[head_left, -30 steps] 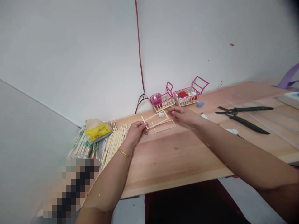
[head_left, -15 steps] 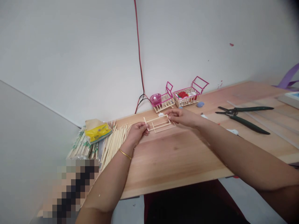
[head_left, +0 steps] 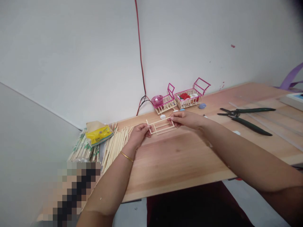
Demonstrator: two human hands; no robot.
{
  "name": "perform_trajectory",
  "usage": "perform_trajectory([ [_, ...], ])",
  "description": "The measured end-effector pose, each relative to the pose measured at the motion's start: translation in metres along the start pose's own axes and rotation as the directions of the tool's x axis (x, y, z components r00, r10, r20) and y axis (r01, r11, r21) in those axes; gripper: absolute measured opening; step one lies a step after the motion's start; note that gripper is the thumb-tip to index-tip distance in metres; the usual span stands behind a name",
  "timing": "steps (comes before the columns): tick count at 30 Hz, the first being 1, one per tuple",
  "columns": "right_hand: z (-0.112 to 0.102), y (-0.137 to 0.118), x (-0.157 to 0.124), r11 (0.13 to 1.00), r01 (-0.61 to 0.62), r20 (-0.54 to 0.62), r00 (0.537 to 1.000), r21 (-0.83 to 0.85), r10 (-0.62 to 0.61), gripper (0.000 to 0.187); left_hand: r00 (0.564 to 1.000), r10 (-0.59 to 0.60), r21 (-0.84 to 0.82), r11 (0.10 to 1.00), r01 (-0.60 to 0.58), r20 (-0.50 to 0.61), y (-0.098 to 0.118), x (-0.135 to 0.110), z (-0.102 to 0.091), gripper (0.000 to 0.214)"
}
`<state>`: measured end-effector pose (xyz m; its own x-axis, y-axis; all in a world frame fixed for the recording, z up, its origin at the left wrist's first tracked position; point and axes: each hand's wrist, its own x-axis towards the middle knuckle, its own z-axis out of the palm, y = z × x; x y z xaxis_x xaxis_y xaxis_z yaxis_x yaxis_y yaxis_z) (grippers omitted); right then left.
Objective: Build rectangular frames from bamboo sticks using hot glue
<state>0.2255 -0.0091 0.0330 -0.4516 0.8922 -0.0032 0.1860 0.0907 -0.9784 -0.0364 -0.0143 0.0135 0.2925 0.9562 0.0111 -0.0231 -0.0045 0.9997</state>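
Observation:
A thin rectangular frame of pale wooden sticks (head_left: 158, 121) is held between both hands over the wooden table (head_left: 180, 160). My left hand (head_left: 139, 133) pinches its left end and my right hand (head_left: 187, 119) pinches its right end. It lies almost on top of a second stick frame (head_left: 165, 130) resting on the table, their edges nearly lined up. A gold bangle sits on my left wrist.
A heap of wooden sticks (head_left: 111, 145) with a yellow packet (head_left: 99, 133) lies at the table's left end. Two pink-trimmed stick baskets (head_left: 189, 97) and a pink cup (head_left: 157, 101) stand by the wall. Dark green pliers (head_left: 246, 117) lie to the right. A red cable (head_left: 141, 60) hangs down the wall.
The held frame has come down and toward me, from tilted above the table to nearly over the second frame. Both hands kept their pinch on its ends.

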Motion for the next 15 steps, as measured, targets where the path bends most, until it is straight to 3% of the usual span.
perform_trajectory([
  [11,0.0039,-0.0048,-0.0019,1.000,0.003,-0.012,1.000,0.021,-0.003,0.037,0.997,0.052,0.002,0.999,-0.052,-0.062,0.0031,-0.0019,0.0013,0.026],
  [15,0.0044,-0.0073,-0.0028,0.999,0.012,-0.001,1.000,-0.045,-0.012,0.036,0.994,0.073,0.049,0.996,-0.069,-0.077,0.0026,-0.0018,0.0008,0.027],
])
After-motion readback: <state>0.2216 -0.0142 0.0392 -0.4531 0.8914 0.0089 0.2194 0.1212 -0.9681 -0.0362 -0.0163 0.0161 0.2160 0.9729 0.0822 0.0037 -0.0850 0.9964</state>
